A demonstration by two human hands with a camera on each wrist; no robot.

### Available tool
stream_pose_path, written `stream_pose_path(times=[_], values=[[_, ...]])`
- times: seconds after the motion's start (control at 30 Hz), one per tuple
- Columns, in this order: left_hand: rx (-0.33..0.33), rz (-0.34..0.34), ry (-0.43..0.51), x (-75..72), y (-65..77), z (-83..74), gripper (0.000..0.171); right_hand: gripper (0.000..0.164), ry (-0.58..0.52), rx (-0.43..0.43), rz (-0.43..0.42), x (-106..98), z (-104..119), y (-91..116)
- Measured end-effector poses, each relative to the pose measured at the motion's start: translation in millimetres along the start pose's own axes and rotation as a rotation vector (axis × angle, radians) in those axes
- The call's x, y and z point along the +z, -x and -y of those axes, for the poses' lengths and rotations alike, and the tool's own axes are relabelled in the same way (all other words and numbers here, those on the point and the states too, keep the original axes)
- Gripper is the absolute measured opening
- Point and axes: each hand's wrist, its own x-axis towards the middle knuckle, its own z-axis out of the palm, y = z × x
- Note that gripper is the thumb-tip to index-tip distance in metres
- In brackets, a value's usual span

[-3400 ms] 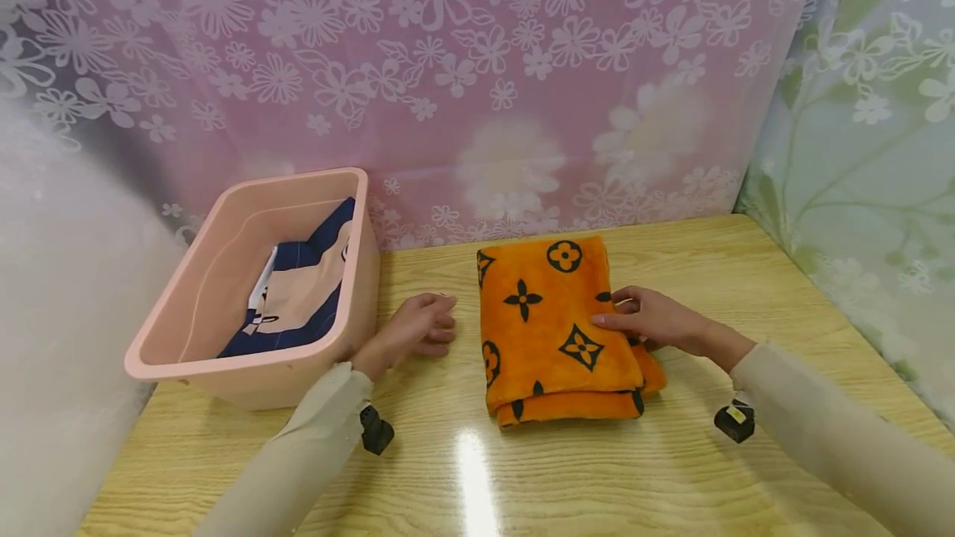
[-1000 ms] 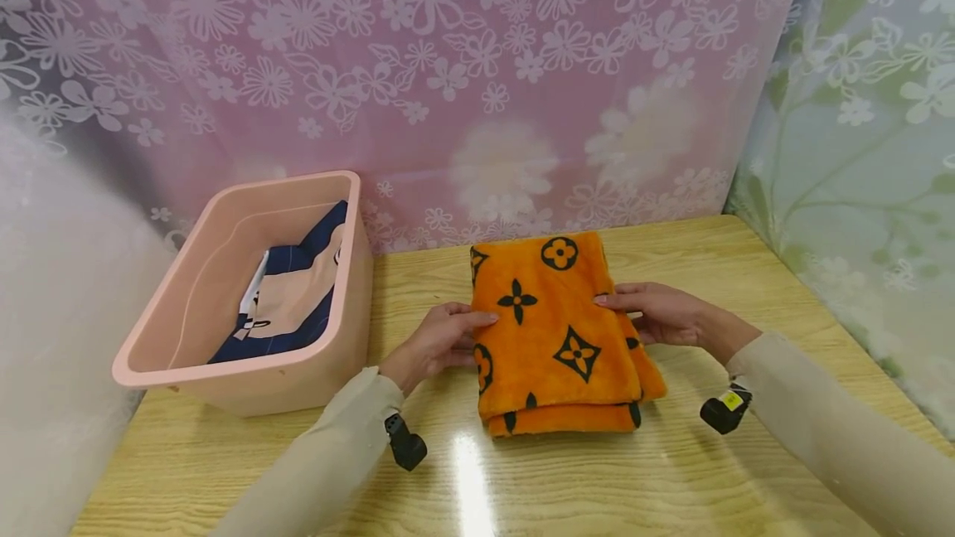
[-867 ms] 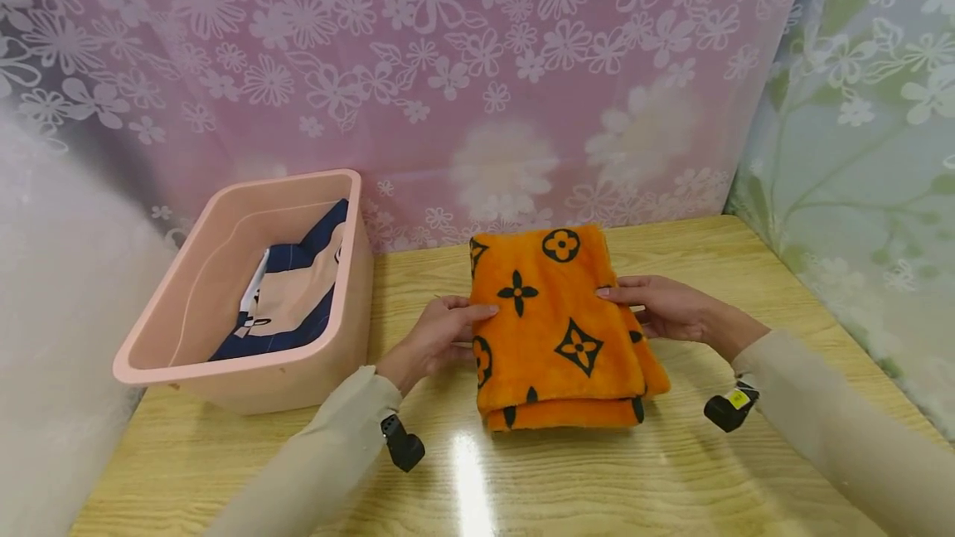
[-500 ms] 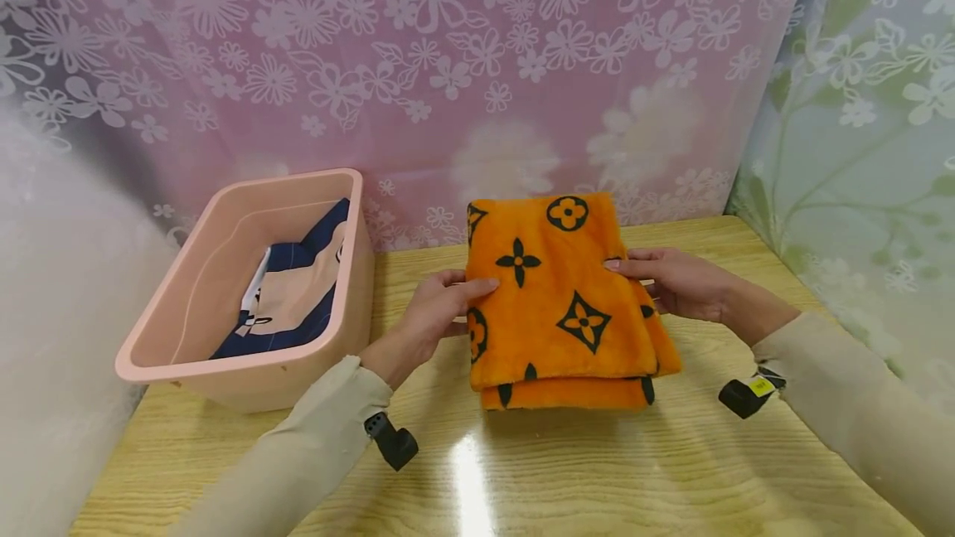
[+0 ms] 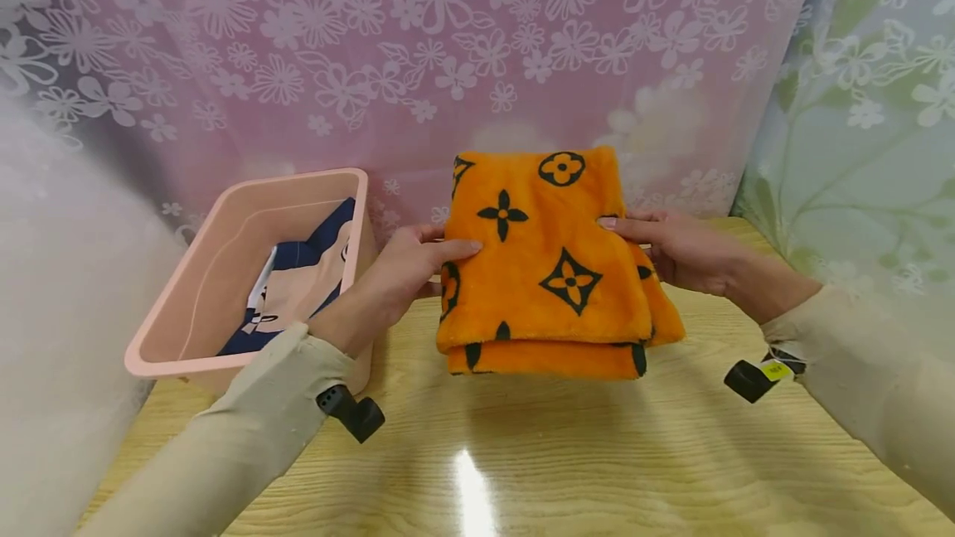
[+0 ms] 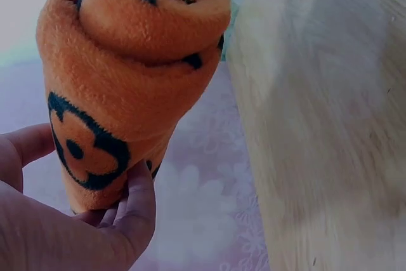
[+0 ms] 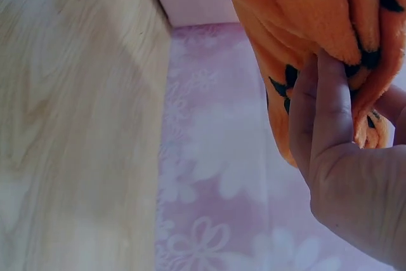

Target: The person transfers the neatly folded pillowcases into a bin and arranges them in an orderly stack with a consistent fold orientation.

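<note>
A folded orange plush blanket [image 5: 537,272] with dark flower and diamond motifs hangs above the table, held between both hands. At its left edge my left hand [image 5: 399,276] grips it, thumb on top and fingers underneath. On the opposite side my right hand [image 5: 690,255] pinches the edge the same way, its thumb over the top layer. The left wrist view shows the blanket's rolled, layered side [image 6: 133,61] above the fingers. In the right wrist view, fingers [image 7: 333,109] press up beneath the soft folds.
A pink plastic tub [image 5: 186,367] stands on the left of the wooden table [image 5: 597,462], with a folded navy and beige cloth [image 5: 298,288] inside. The left forearm overlaps its front right corner. Pink floral curtain [image 5: 418,48] backs the table; a pale green one [image 5: 873,147] borders the right.
The left hand came over to the blanket's left edge, and both hands took hold. The blanket rose off the table and has lately shifted slightly left.
</note>
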Motion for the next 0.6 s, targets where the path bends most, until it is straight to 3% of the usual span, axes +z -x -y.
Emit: stream_pose_path(times=[0.37, 0.6], values=[[0.006, 0.019, -0.114, -33.9, 10.9, -26.6, 0.047, 0.048, 0.047, 0.006, -0.065, 27, 26, -18], [0.015, 0.054, -0.169, -63.5, 14.9, -43.0, 0.039, 0.053, 0.074, 0.002, -0.031, 45, 39, -35]])
